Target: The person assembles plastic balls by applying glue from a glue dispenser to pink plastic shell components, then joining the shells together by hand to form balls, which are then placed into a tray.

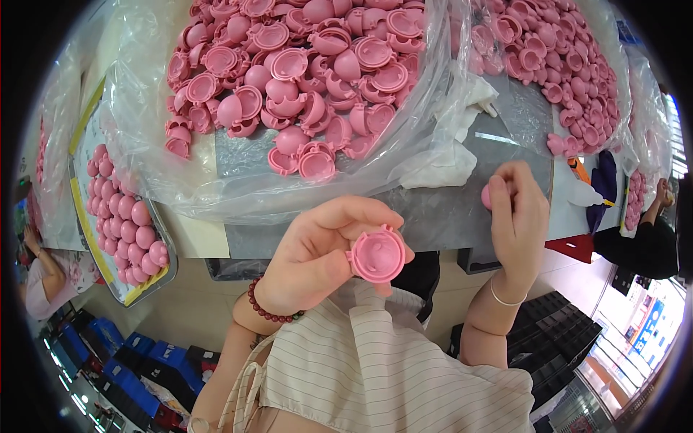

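Observation:
My left hand (317, 252) grips a pink plastic half-shell (379, 254), its hollow round side turned up toward me and small tabs on its rim. To the right, my right hand (518, 213) is closed on a pink rounded piece (486, 196), mostly hidden behind the fingers; it looks like another half-shell. Beyond both hands lies a large heap of pink half-shells (289, 65) on a clear plastic sheet (281, 198), some facing up and some down.
At left a tray (172, 249) carries rows of pink balls (123, 224). A second heap of pink shells (570, 79) lies far right. Crumpled white tissue (444, 162), a white bottle (583, 193) and a dark cloth (600, 191) lie on the table. Other people (646, 238) work at both sides.

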The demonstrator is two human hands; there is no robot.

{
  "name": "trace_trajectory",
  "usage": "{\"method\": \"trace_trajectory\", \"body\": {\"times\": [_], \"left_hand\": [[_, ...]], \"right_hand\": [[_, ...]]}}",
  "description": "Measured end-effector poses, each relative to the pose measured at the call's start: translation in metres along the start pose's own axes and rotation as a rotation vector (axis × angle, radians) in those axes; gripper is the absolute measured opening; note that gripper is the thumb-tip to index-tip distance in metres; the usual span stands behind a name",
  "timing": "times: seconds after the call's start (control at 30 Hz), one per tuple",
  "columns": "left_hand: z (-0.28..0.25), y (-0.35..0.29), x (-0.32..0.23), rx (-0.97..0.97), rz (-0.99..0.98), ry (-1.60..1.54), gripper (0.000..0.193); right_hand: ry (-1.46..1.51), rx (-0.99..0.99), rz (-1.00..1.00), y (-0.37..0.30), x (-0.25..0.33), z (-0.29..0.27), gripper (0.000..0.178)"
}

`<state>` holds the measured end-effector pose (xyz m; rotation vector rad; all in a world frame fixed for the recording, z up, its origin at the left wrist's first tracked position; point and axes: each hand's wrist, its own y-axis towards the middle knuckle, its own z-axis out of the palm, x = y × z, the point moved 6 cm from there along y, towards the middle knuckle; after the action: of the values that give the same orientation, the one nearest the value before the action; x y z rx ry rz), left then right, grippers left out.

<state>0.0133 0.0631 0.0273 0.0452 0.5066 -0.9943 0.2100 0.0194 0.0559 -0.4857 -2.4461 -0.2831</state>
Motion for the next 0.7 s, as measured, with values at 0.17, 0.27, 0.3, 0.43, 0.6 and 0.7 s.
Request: {"method": "trace_trajectory", "body": {"times": [0.17, 0.27, 0.3, 0.43, 0.6, 0.7], "left_hand": [[-0.003, -0.002, 0.003, 0.032, 0.004, 0.018, 0.051], [-0.005, -0.002, 0.001, 0.058, 0.078, 0.087, 0.046], [-0.003, -0.003, -0.002, 0.109, 0.139, 0.094, 0.044], [0.0, -0.004, -0.008, 0.118, 0.241, 0.236, 0.044], [0.004, -0.004, -0.011, 0.01, 0.367, 0.505, 0.049], [0.004, -0.004, -0.008, 0.059, 0.364, 0.575, 0.044]], "right_hand": [[-0.124, -0.08, -0.025, -0.005, 0.006, -0.008, 0.014], [-0.129, -0.065, -0.098, -0.005, 0.014, -0.007, 0.022], [-0.111, -0.056, -0.152, -0.005, 0.019, -0.007, 0.025], [-0.081, -0.074, -0.193, -0.002, 0.017, -0.011, 0.027], [0.038, -0.144, -0.196, -0.006, 0.018, -0.01, 0.027], [0.428, -0.075, -0.377, -0.022, 0.052, -0.005, 0.028]]}}
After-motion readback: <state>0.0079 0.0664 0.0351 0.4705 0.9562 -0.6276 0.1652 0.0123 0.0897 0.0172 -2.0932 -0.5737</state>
